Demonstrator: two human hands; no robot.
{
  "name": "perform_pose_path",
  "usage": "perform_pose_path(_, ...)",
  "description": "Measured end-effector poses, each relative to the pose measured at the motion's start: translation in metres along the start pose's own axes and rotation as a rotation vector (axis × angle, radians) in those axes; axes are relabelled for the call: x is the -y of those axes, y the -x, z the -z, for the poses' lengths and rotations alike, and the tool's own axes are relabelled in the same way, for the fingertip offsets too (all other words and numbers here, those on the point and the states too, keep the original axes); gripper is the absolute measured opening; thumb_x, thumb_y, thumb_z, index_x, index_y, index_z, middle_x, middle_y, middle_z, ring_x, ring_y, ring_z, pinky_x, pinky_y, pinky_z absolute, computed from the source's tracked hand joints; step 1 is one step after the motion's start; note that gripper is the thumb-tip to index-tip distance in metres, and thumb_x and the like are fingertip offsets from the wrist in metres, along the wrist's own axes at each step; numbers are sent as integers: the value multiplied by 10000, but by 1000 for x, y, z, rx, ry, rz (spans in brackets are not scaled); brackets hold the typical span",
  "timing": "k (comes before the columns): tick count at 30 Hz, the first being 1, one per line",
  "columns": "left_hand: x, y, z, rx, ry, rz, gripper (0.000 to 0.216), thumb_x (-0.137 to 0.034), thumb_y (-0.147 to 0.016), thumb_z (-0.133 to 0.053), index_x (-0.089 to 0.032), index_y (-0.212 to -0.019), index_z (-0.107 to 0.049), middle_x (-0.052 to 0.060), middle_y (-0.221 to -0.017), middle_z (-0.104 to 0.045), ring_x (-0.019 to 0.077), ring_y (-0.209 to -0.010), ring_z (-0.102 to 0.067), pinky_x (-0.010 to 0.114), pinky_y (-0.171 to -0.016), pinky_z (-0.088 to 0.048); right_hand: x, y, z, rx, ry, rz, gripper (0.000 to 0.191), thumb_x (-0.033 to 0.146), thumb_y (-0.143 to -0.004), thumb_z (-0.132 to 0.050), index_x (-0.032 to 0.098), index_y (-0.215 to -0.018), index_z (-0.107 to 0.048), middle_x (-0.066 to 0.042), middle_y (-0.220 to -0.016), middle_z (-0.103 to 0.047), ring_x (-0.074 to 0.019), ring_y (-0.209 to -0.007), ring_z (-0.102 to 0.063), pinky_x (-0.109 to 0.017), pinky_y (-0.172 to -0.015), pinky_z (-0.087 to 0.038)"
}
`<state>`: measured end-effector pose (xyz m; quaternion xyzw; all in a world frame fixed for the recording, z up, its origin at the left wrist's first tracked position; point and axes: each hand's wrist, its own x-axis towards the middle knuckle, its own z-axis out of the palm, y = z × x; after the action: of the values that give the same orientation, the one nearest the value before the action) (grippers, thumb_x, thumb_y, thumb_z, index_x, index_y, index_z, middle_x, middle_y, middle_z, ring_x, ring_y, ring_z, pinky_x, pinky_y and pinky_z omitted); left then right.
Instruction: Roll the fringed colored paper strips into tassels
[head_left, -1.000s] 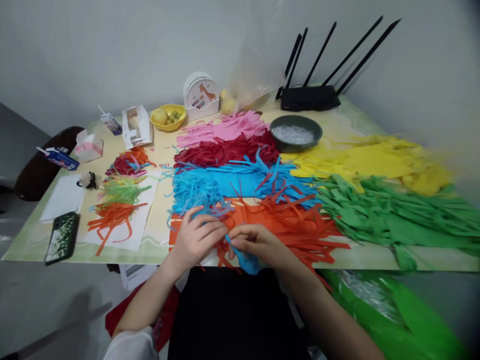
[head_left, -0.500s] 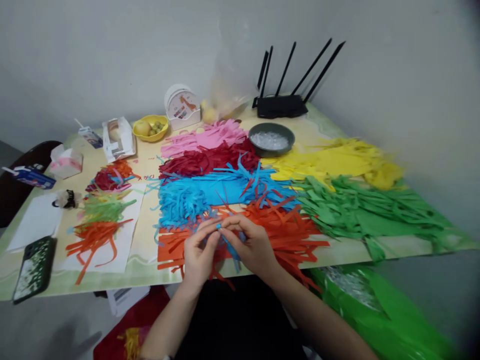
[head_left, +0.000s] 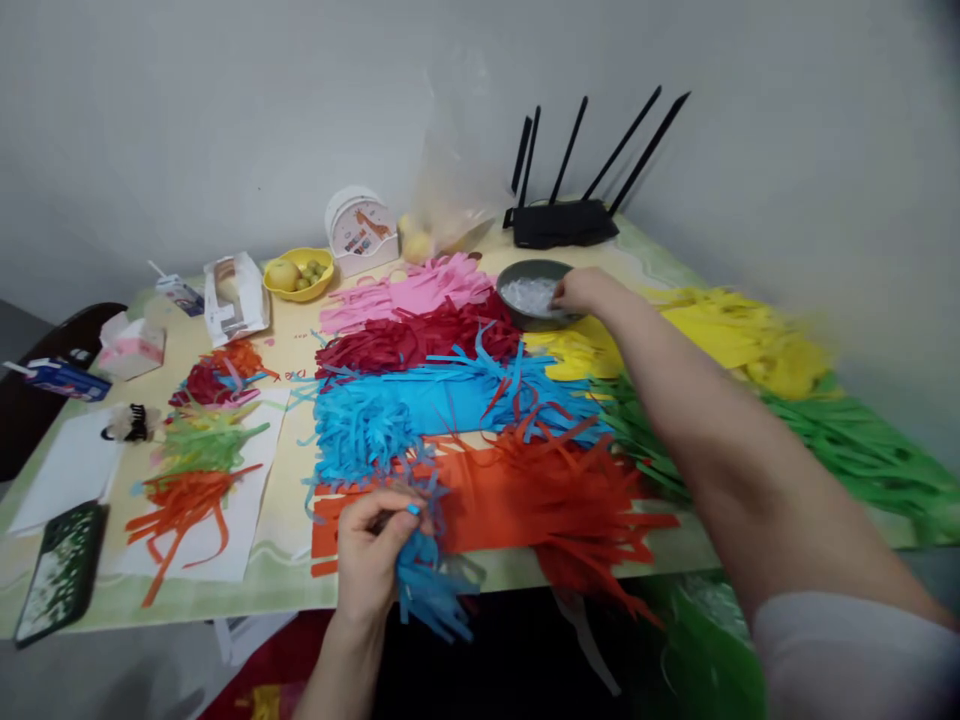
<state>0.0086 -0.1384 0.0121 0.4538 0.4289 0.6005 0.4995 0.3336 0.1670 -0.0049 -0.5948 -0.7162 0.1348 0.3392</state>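
Note:
My left hand [head_left: 371,545] is closed on a blue paper tassel [head_left: 431,585], pinching its narrow top between thumb and forefinger. The fringe hangs down past the table's front edge. My right hand [head_left: 589,290] is at the right side of a dark grey bowl [head_left: 520,316], fingertips drawn together inside it. They touch a heap of small clear pieces [head_left: 528,294], too small to name. What the fingertips hold, if anything, is hidden. Beneath my left hand lies orange fringed paper [head_left: 487,500], with blue fringed paper [head_left: 450,395] behind it.
Dark red [head_left: 405,340], pink [head_left: 424,290], yellow [head_left: 712,335] and green fringed paper [head_left: 840,440] cover much of the table. Finished-looking tassels [head_left: 195,480] lie on white paper at left. A phone [head_left: 60,570], a yellow fruit bowl [head_left: 300,293] and a black router [head_left: 566,223] stand around.
My right hand has left the blue tassel and moved forward and right into the grey bowl. My left hand keeps the tassel, now slightly lower and more in view.

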Motion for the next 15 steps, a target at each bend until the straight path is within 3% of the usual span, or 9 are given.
perform_pose_path(4,12,-2,4,-117,-67,122,182,-382,-715,-805,-207,-701,-760,8,-590,-677,158,-637,-633,279,-665,-519,-10,-8,-11,17,-17,1,515,338,-775,-713,191,-353,-457,-46,-620,-705,-157,-823,-733,-175,-681,-521)
perform_pose_path(8,19,-5,6,-202,-136,191,182,-369,-792,-734,-201,-834,-790,21,-697,-714,164,-760,-660,290,-799,-518,2,-9,-1,-14,-11,-10,472,331,-805,-677,175,-395,-503,-48,-565,-675,-165,-839,-724,-206,-764,-503)
perform_pose_path(12,21,-9,4,-221,-159,188,170,-326,-779,-737,-192,-870,-786,22,-716,-733,168,-795,-676,306,-881,-509,54,22,9,-76,-20,0,207,193,-817,-684,150,-623,-626,-111,-723,-739,-299,-906,-720,-442,-860,-514)
perform_pose_path(15,19,-12,1,-240,-127,199,190,-322,-758,-745,-184,-888,-756,20,-711,-736,166,-739,-687,291,-797,-532,114,81,6,27,-162,104,145,272,-916,-557,173,-938,-660,-93,-873,-768,-235,-813,-735,-374,-772,-546)
